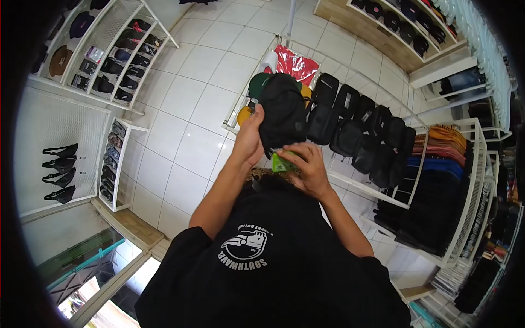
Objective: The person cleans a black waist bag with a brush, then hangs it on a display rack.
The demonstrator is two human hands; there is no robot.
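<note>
A black bag (283,112) is held up in front of my chest. My left hand (250,136) grips its left side, fingers wrapped on the fabric. At the bag's lower edge, my right hand (309,167) pinches a small green tag (283,163). I cannot tell whether the tag is attached to the bag. My black printed T-shirt (273,262) fills the lower part of the view.
Behind the bag, a white wire rack (350,183) carries a row of black bags (361,123), caps and a red packet (295,65). Folded clothes (440,158) fill shelves at right. White wall shelves (117,54) at left hold caps and pouches. The floor is white tile.
</note>
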